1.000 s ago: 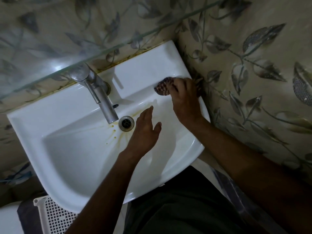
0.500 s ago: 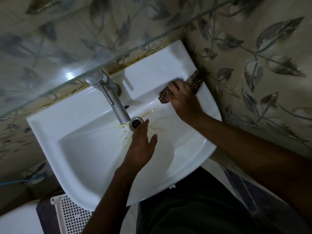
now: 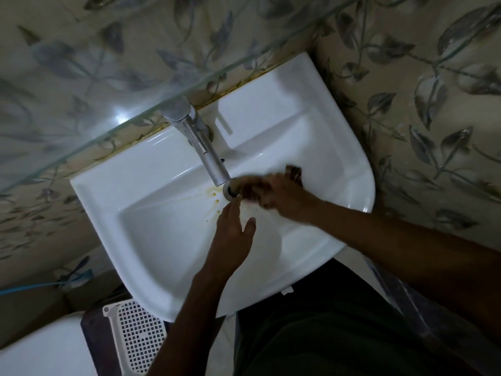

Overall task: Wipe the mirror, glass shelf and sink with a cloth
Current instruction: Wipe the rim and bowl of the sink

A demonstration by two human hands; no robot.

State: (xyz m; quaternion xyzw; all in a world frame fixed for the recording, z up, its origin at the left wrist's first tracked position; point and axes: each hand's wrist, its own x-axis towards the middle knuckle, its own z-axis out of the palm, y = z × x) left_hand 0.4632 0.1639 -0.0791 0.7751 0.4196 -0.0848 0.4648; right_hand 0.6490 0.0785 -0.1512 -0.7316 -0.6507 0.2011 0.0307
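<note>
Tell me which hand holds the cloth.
The right hand, blurred beside the drain, holds the dark cloth; the left hand rests flat, holding nothing.

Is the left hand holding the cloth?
No, the left hand lies open in the sink basin with nothing in it, while the blurred right hand has the cloth.

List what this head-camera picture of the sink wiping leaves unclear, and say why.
- Head view: right hand and cloth are motion-blurred; its grip cannot be judged.
- Drain: partly covered by that hand.
- Mirror: not in view.
- White basket: partly hidden under the sink.
</note>
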